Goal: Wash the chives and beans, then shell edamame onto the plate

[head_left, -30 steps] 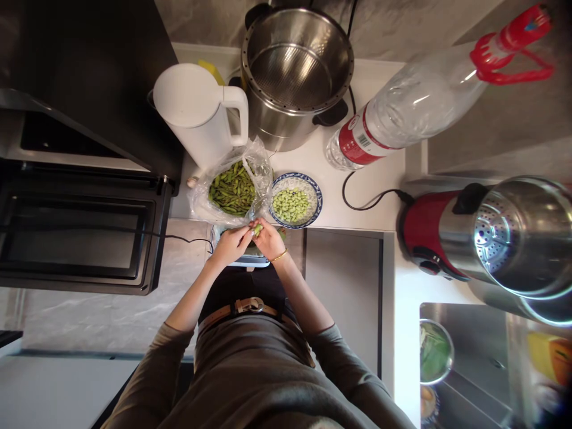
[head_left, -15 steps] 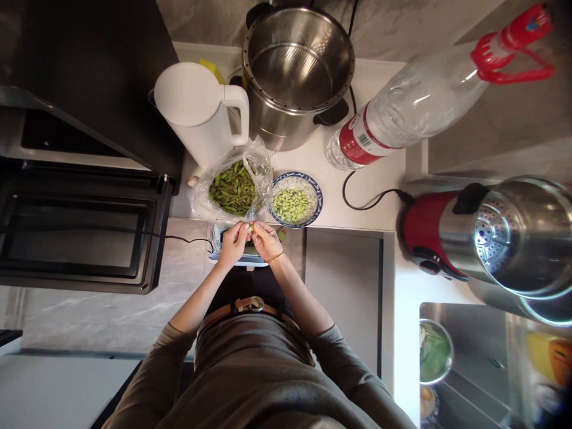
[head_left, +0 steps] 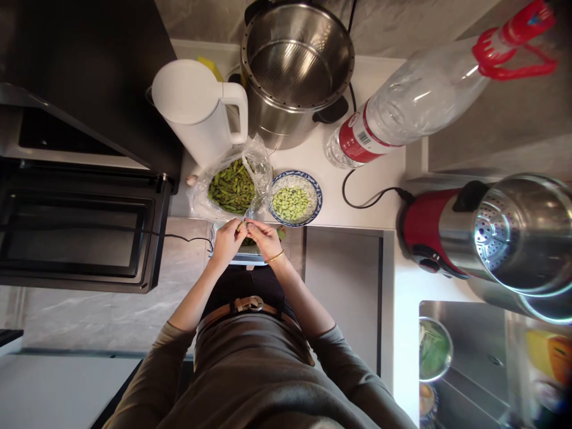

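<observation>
In front of the counter edge, my left hand [head_left: 227,239] pinches a small green edamame pod [head_left: 242,226] between thumb and fingers. My right hand [head_left: 266,238], with a gold bangle at the wrist, has its fingertips closed at the pod's other end. The pod is mostly covered by fingers. Just beyond the hands, a clear plastic bag [head_left: 201,199] lies open, full of edamame pods [head_left: 231,187]. Beside it on the right, a blue-rimmed patterned bowl [head_left: 319,196] holds shelled green beans [head_left: 291,203]. Below my hands is a partly hidden bin [head_left: 248,260] with green shells in it.
Behind the bag stand a white jug [head_left: 190,113] and a steel steamer pot [head_left: 286,128]. A large plastic bottle [head_left: 402,113] with a red cap is to the right, near a red and steel appliance [head_left: 431,229] and a sink [head_left: 473,357]. An open oven door [head_left: 75,232] juts out left.
My left hand has shifted slightly left and turned, drawing its fingers a little away from the right. The right hand stays nearly in place. The bag and bowl look unchanged.
</observation>
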Tool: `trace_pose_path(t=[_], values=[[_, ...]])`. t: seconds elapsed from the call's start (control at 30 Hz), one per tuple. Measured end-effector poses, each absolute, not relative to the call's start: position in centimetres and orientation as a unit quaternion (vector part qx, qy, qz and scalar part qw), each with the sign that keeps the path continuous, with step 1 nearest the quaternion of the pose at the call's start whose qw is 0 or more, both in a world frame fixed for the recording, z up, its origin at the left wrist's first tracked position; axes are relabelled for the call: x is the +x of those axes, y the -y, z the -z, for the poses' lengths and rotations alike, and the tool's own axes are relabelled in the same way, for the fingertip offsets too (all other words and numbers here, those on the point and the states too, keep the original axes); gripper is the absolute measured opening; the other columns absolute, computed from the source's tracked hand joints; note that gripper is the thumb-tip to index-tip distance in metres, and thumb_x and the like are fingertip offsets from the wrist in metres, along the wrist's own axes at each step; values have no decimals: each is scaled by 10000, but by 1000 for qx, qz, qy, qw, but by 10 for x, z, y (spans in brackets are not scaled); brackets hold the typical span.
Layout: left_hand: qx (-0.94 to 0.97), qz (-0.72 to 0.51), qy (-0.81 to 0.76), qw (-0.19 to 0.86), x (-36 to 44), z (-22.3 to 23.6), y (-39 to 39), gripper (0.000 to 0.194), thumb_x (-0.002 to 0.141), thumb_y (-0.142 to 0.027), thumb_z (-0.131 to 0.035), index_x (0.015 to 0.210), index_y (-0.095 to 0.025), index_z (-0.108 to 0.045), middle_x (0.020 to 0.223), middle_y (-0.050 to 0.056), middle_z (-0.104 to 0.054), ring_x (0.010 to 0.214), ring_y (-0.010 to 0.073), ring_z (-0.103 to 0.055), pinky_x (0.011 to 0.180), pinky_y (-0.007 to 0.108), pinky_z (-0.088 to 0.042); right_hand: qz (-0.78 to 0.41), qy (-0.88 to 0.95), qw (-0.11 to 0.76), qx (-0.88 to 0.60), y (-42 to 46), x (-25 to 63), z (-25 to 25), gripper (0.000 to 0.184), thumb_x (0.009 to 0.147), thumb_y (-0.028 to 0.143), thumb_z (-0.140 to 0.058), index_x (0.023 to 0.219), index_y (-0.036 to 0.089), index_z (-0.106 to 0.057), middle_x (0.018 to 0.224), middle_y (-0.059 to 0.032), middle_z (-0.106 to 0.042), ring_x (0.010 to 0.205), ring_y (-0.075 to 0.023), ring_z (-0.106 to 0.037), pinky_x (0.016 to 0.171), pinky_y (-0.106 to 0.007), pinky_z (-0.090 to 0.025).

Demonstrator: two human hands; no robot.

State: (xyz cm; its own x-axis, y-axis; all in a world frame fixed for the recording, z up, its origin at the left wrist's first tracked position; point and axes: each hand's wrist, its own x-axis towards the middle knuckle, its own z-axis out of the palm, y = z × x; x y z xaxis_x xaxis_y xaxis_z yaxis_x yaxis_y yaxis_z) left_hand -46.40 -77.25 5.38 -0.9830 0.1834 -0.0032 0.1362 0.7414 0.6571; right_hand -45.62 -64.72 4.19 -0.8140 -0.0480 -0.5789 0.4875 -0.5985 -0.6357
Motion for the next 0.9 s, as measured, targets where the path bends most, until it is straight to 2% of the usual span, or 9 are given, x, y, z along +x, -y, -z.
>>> trace_pose_path(t=[0.17,0.27,0.37,0.47,0.6,0.7,0.77,0.83,0.9], values=[[86,-335,-938,20,-463,-52,772,243,911,-276,-396,752,-197,-562,665,15,-582,659,136,-559,651,235,-403,856,-424,162,246,648,-453,-43,306,571,286,-827,860,216,-755,818,11,-736,774,-141,-667,809,-300,-552],[82,-312,-947,7,-462,-52,772,240,921,-276,-385,788,-197,-569,697,28,-605,682,144,-580,657,238,-408,864,-402,159,259,649,-450,-40,307,553,214,-822,850,221,-744,781,18,-729,756,-140,-668,802,-299,-549],[64,-295,-953,-4,-461,-56,776,244,936,-267,-359,863,-194,-580,740,43,-632,700,154,-603,662,244,-419,875,-352,187,275,642,-449,-38,249,605,197,-770,851,210,-732,785,-5,-732,757,-142,-672,791,-295,-551],[71,-254,-964,43,-459,-57,782,236,910,-202,-364,970,-186,-592,789,57,-662,721,175,-626,675,262,-439,882,-302,204,298,629,-451,-38,166,698,255,-686,853,211,-726,843,-28,-743,825,-153,-680,818,-292,-551],[131,-183,-964,141,-448,-50,786,296,840,-155,-425,1055,-189,-625,927,73,-695,809,198,-645,720,283,-472,894,-286,189,290,611,-458,-43,184,772,330,-613,889,228,-712,974,-25,-743,1006,-160,-657,906,-297,-525],[165,-176,-960,142,-442,-46,785,284,854,-194,-451,1051,-193,-655,1009,85,-690,873,207,-641,748,295,-482,898,-286,180,283,605,-462,-47,196,787,326,-592,912,226,-706,1029,-35,-733,1072,-166,-631,916,-305,-516],[166,-190,-960,123,-444,-47,783,251,898,-256,-443,918,-192,-684,901,77,-694,826,195,-638,733,284,-478,898,-283,171,291,603,-463,-47,174,792,300,-582,893,230,-705,1016,-31,-735,1046,-167,-635,887,-308,-526],[143,-219,-961,88,-455,-49,782,308,927,-323,-435,783,-190,-672,783,63,-671,769,176,-627,722,268,-470,895,-279,162,306,603,-464,-47,150,793,274,-579,865,233,-703,941,-22,-739,952,-160,-650,822,-295,-538],[99,-255,-961,43,-474,-50,782,291,927,-342,-455,795,-185,-661,790,61,-659,759,167,-616,733,265,-468,893,-274,161,320,604,-463,-47,130,787,247,-583,847,236,-699,813,-3,-720,787,-138,-638,713,-264,-532]])
